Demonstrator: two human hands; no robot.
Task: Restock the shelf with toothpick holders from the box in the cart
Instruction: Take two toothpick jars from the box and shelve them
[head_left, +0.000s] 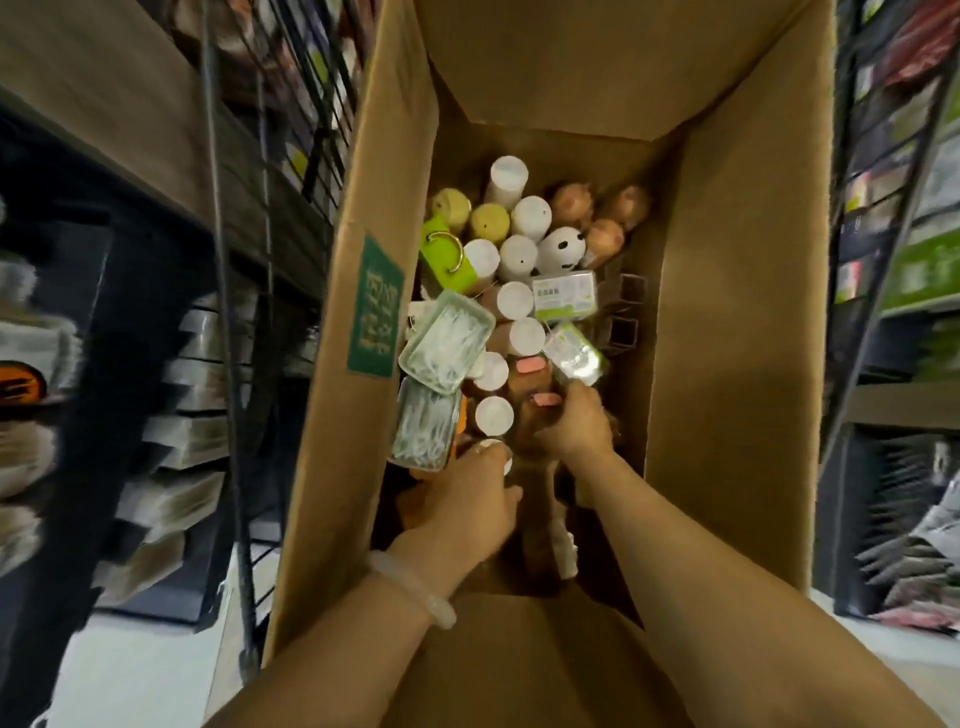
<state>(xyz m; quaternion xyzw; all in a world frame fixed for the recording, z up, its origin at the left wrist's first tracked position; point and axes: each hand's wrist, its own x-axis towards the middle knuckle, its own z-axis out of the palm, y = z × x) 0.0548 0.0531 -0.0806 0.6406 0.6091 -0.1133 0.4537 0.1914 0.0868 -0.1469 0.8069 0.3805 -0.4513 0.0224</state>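
Deep inside the box (727, 312), L hand (467, 499) is curling round a white-capped holder (496, 449); R hand (574, 421) is pinching a clear packet (574, 353).

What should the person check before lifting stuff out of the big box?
1. Both hands inside the tall brown cardboard box: ok.
2. Left hand on a white-capped round toothpick holder: ok, fingers curl over its cap.
3. Right hand has a firm hold: cannot tell; it reaches among the brown holders with pink tops, fingers hidden.
4. Clear flat plastic pack of white picks out of the way: not ok, it lies tilted on top at the left wall, beside the left hand.
5. More holders left to take: ok, white, yellow and brown ones fill the far end.
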